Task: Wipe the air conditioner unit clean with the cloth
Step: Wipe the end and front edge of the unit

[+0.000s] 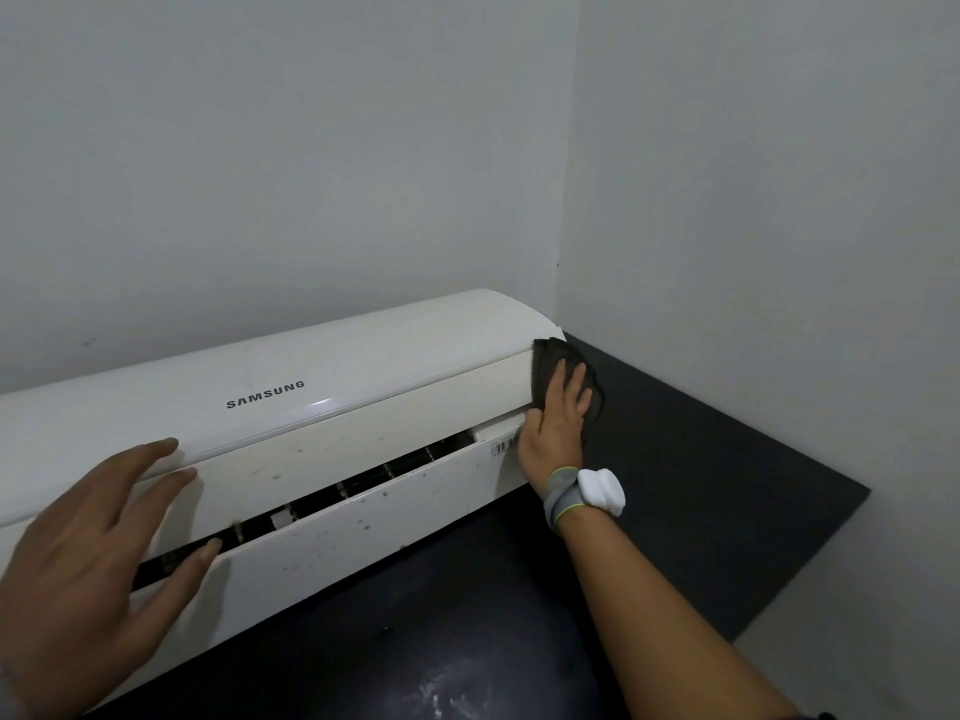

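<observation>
At seven o'clock, nearest the camera, the left hand lies flat with fingers spread and released, resting on the front of the unit; the upper fingertips touch the curved cover, and a lower fingertip sits at the edge of the dark vent slot. At five o'clock the right forearm reaches up and away, with a grey strap around the wrist carrying a small white device. Below the unit, at six o'clock, is a dark surface with pale smudges.

The unit, white and long, runs from nine o'clock up toward the centre right and sits on the dark surface against the wall. Its name, SAMSUNG, is printed on the cover. The lower flap hangs ajar and is dotted with dark specks; a barcode label sits near its right end.

At three o'clock the right hand presses the cloth, dark and crumpled, against the right end of the unit. The fingers lie extended over the cloth, pinning it to the plastic rather than clenching it. Beyond, two pale grey walls meet in a corner at one o'clock
</observation>
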`<action>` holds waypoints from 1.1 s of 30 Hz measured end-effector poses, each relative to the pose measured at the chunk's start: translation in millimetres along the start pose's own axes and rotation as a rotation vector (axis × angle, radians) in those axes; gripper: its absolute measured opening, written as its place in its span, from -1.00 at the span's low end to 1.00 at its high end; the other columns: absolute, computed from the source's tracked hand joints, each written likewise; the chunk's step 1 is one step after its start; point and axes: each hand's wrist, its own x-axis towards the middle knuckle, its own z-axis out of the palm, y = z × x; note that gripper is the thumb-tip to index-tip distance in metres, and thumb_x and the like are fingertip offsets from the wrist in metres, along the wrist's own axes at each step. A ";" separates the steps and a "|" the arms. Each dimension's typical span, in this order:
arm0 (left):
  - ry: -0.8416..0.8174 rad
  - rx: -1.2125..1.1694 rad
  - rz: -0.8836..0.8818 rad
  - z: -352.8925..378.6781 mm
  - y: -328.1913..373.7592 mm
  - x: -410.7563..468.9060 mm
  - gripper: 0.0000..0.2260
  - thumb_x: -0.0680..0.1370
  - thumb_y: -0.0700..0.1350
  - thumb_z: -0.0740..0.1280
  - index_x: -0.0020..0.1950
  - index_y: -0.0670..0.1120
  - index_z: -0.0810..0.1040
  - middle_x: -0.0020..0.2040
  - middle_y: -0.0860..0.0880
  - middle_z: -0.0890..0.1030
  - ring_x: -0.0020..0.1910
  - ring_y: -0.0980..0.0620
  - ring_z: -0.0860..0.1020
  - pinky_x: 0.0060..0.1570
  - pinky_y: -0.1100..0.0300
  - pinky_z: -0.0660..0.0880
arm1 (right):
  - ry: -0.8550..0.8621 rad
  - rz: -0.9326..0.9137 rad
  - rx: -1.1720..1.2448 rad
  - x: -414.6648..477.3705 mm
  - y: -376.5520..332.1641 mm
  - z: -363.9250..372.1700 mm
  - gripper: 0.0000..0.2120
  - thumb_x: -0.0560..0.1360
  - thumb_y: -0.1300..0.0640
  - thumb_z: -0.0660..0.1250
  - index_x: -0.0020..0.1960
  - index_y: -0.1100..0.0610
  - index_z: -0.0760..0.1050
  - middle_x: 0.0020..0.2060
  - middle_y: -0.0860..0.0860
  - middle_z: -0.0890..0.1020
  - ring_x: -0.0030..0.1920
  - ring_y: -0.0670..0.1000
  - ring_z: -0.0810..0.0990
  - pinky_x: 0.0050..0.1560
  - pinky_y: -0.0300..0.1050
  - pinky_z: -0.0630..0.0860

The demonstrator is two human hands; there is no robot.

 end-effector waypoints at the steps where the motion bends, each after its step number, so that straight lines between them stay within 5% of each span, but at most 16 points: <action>1: -0.006 0.004 -0.005 -1.1 -0.5 -2.3 -0.46 0.45 0.25 0.15 0.29 -0.06 0.41 0.48 0.06 0.21 0.44 0.04 0.20 0.38 0.01 0.19 | -0.001 0.026 0.023 -3.7 2.0 1.1 -0.34 0.53 0.34 0.07 0.55 0.15 -0.10 0.54 0.14 -0.16 0.51 0.29 -0.18 0.49 0.16 -0.07; 13: -0.059 0.029 -0.037 -7.1 -6.6 -14.0 -0.46 0.44 0.26 0.16 0.32 -0.02 0.39 0.48 0.08 0.20 0.43 0.05 0.21 0.41 0.11 0.13 | -0.041 0.259 0.154 -52.7 -6.9 27.1 -0.39 0.58 0.33 0.04 0.54 0.25 -0.18 0.53 0.23 -0.17 0.53 0.23 -0.11 0.46 -0.04 -0.12; 26: -0.028 0.018 -0.052 -18.9 -11.0 -22.7 -0.46 0.45 0.26 0.15 0.31 -0.02 0.39 0.48 0.07 0.20 0.45 0.07 0.18 0.40 0.07 0.16 | -0.131 0.033 0.207 -101.3 -42.9 57.7 -0.38 0.57 0.33 0.01 0.55 0.12 -0.14 0.53 0.11 -0.27 0.52 0.20 -0.24 0.50 0.11 -0.13; 33: -0.019 -0.001 -0.079 -18.4 -24.4 -34.5 -0.46 0.44 0.26 0.16 0.33 0.02 0.38 0.50 0.07 0.19 0.46 0.03 0.19 0.40 0.03 0.18 | -0.018 0.198 0.227 -62.4 -29.1 38.0 -0.43 0.60 0.30 0.02 0.55 0.14 -0.10 0.54 0.13 -0.20 0.53 0.20 -0.17 0.47 -0.05 -0.20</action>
